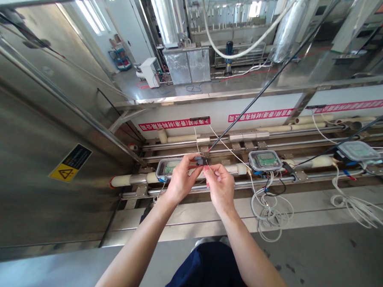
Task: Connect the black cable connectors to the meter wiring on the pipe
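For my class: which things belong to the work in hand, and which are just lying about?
In the work:
left hand, pinching a small black block
right hand, right beside it
black cable, apparently leading to it

Apparently apart:
white cabinet
blue cart
dark blue pump

I see a small black rectangular block [201,160] lying roughly level, its long side running left to right, gripped in the fingertips of the left hand [182,179], with those of the right hand [220,185] at its right end. A long, thin black cable [244,110] slants from just beyond it toward far right; I can't tell whether they join.
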Demonstrator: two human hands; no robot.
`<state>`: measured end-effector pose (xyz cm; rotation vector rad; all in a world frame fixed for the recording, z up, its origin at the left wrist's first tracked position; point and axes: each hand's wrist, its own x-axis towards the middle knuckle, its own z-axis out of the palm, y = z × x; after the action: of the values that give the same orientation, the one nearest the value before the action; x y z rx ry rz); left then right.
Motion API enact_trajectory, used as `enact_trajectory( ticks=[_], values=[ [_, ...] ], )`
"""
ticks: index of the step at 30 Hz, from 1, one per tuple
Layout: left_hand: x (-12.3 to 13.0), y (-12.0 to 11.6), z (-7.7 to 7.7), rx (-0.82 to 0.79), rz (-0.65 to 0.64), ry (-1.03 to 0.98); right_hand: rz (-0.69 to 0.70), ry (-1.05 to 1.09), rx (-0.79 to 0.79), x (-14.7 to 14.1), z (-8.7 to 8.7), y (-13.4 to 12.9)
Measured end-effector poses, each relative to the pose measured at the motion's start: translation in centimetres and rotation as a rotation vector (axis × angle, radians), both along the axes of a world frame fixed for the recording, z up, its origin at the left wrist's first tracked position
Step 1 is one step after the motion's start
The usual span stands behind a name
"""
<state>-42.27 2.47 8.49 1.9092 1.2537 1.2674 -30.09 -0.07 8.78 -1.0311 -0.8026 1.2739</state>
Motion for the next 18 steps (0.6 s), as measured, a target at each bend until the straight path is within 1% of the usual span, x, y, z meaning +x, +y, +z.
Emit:
enact_trajectory(
  ticks=[4,12,18],
  values=[
    [0.4,0.3,-0.3,-0.077,0.015,-0.127,-0.002,0.007,-0.021,0.5,-0.6,0.0],
    [0.4,0.5,-0.8,-0.195,-0.038,-0.246,0.002,-0.014,0.031,1.1,-1.4,0.4],
    [1.1,0.5,-0.5,-0.218,-0.05,-0.321,0.021,-0.048,0.036,1.2,-1.4,0.5]
  ],
)
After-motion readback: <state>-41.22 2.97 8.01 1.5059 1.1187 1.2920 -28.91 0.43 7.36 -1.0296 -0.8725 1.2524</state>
